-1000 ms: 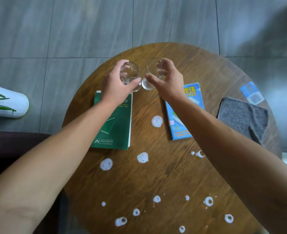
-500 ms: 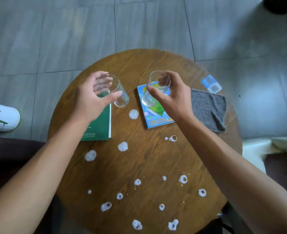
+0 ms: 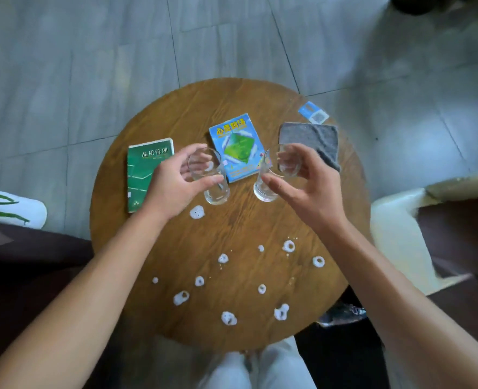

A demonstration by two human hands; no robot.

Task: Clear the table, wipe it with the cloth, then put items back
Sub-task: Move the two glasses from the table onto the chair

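Both hands curl round clear glass tumblers above the round, wood-grain bench (image 3: 176, 113): left hand (image 3: 173, 183) grips the left glass (image 3: 212, 181) w/ thumb across its front, right hand (image 3: 302, 183) pinches the right glass (image 3: 271, 178) by its rim. Grey, nubbly cloth (image 3: 313, 138) lies folded at bench's far right, beside blue book (image 3: 235, 144); green book (image 3: 145, 169) far left. White foam blobs (image 3: 228, 317) dot the near half
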